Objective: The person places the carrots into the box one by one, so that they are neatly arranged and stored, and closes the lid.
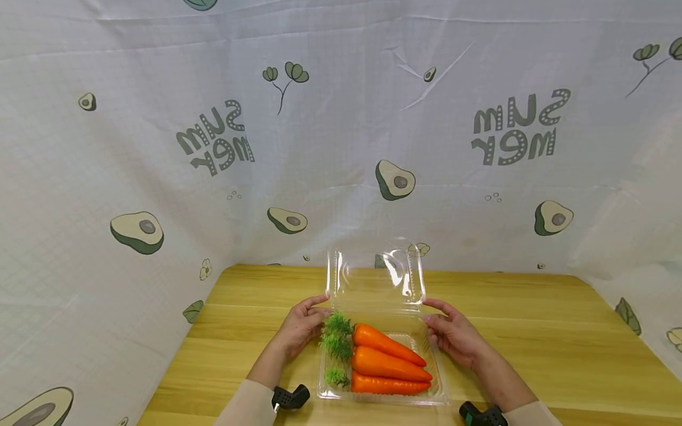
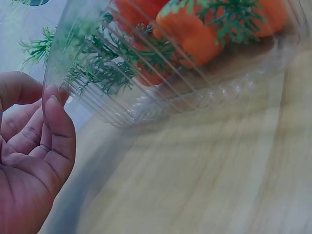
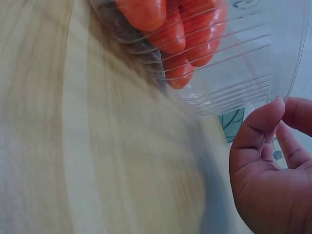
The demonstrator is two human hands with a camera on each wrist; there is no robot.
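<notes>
A clear plastic clamshell container (image 1: 383,400) lies on the table with its lid (image 1: 367,278) raised at the back. Inside it, three orange carrots (image 1: 391,364) are visible from above, tips to the right and green leafy tops (image 1: 335,340) at the left. My left hand (image 1: 301,328) is at the container's back left corner; the left wrist view shows thumb and finger pinching the clear rim. At the back right corner my right hand (image 1: 455,334) pinches the rim too, seen between thumb and fingertip in the right wrist view. Ribbed clear walls (image 3: 234,73) stand in front of the carrots.
The light wood table (image 1: 256,307) extends to both sides of the container. A white curtain (image 1: 341,130) printed with avocados and lettering hangs behind it and along the left and right. Black wrist cameras (image 1: 290,397) sit on both wrists.
</notes>
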